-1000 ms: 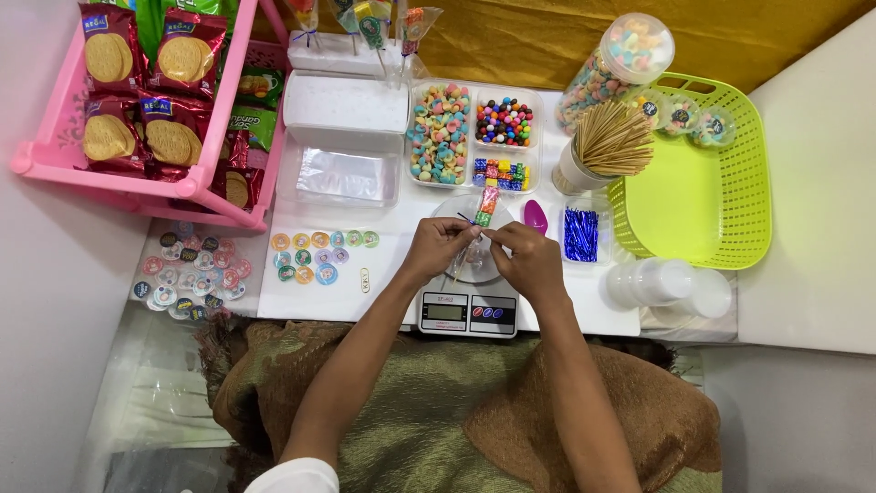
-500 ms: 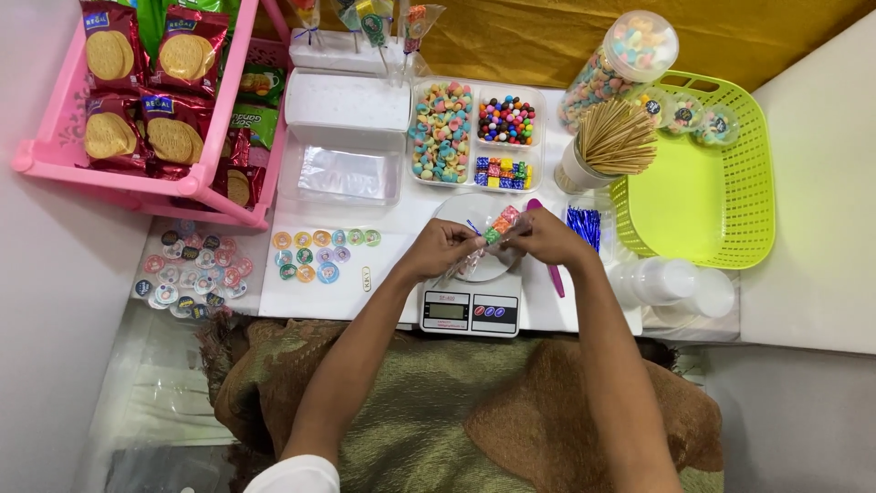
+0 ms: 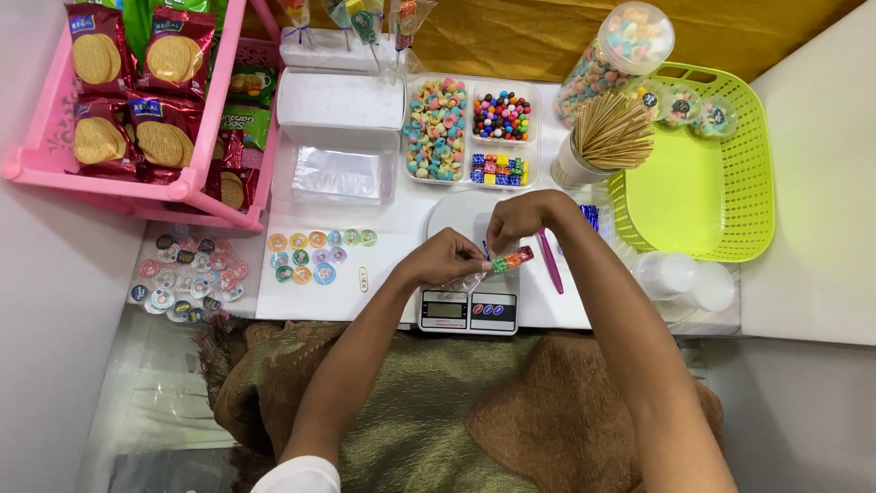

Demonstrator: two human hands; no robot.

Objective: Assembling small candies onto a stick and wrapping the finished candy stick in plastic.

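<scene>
Over the digital scale (image 3: 468, 309) at the near middle of the white counter (image 3: 401, 274), your two hands meet on one small item: a skewer of coloured candies in a clear wrapper (image 3: 509, 262). Your left hand (image 3: 447, 258) is pinched on the wrapper's left end, fingers curled tight; your right hand (image 3: 522, 216) is closed over the far side, fingertips at a thin blue tie (image 3: 486, 249) on the wrapper. The skewer lies tilted, its right end higher, just above the scale's round white plate (image 3: 456, 212).

Near the hands:
- pink tweezers (image 3: 550, 260), lying on the counter just right of the scale
- strip of blue ties (image 3: 590, 216), partly hidden behind your right wrist
- round stickers (image 3: 319, 254) in two short rows, left of the scale
- a further heap of round stickers (image 3: 187, 272) at the counter's left edge

Far side:
- divided clear tray (image 3: 467, 131) with pastel ring candies, small coloured balls and coloured cubes
- white cup of wooden skewers (image 3: 602, 139)
- tall clear jar of pastel candies (image 3: 616, 50), lying tilted
- clear bags (image 3: 336, 173) in front of a white box (image 3: 339, 99)
- wrapped lollipops (image 3: 365, 20) standing beyond the box

Left: pink rack (image 3: 137, 187) holding red biscuit packets (image 3: 128, 82)

Right: lime green basket (image 3: 721, 183), three small filled cups (image 3: 680, 108) at its far rim; clear plastic cups (image 3: 684, 274) near it

Near edge: olive and brown cloth (image 3: 456, 411) across your lap
</scene>
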